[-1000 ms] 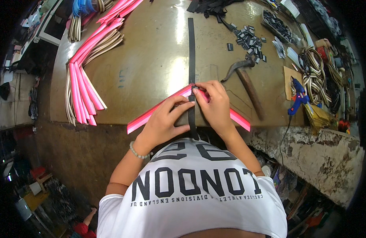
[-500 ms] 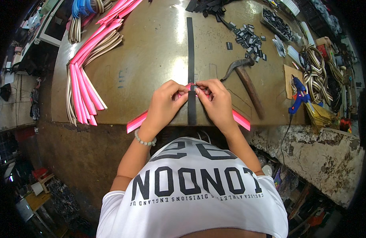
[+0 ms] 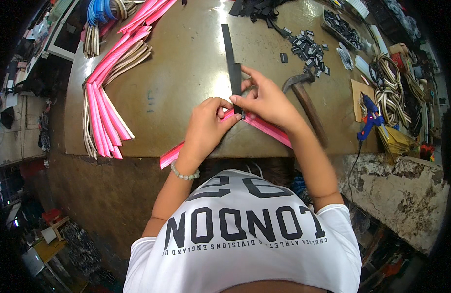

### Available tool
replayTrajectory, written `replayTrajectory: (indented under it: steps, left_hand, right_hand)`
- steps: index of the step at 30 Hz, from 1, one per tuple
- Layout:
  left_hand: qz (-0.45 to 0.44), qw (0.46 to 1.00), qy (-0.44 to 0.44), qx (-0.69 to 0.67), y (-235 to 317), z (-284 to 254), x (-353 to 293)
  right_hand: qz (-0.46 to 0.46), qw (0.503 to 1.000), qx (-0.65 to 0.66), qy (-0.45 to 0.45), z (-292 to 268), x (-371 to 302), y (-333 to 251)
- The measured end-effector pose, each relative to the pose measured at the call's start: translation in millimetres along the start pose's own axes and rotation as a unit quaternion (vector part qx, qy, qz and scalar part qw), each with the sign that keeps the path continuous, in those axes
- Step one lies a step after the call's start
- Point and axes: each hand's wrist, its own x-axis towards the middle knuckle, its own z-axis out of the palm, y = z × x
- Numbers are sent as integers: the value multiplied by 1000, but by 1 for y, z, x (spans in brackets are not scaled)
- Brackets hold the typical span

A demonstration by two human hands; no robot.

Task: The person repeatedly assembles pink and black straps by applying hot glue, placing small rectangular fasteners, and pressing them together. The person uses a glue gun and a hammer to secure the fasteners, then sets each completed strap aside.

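A long black strip (image 3: 227, 44) lies away from me on the table, its near end folded up and back over itself. My right hand (image 3: 268, 101) pinches the folded part between thumb and fingers. Across it runs a pink ribbed strap (image 3: 270, 133), whose other end sticks out below my left wrist. My left hand (image 3: 209, 126) is closed at the crossing, thumb pressed on the black fold and fingers against the pink strap. A small dark piece shows beside the left thumb tip; I cannot tell what it is.
A hammer (image 3: 307, 105) lies right of my right hand. Beyond it are small black pieces (image 3: 308, 51) in a heap. A blue glue gun (image 3: 368, 119) and coiled beige straps (image 3: 392, 95) sit at the right edge. Pink straps (image 3: 101, 117) lie bundled at the left.
The near end of the black strip, which hung toward me, is now folded away over the pink strap. My right hand moved up and away with it; my left thumb moved onto the fold.
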Motion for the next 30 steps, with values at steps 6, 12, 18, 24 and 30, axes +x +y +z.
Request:
replayTrajectory:
  steps: [6, 12, 18, 24, 30]
  left_hand:
    - [25, 1000, 11, 4, -2, 1, -1]
    - [3, 1000, 4, 24, 3, 2, -7]
    - [16, 999, 20, 33, 7, 4, -12]
    - [41, 997, -1, 68, 8, 5, -16]
    - [59, 996, 29, 66, 6, 11, -19]
  right_hand:
    - [84, 991, -41, -98, -17, 8, -6]
    - [-182, 959, -214, -32, -17, 19, 5]
    - [-129, 960, -247, -29, -8, 25, 8]
    - [-238, 863, -422, 144, -7, -17, -1]
    - [-319, 826, -464, 7, -9, -67, 19]
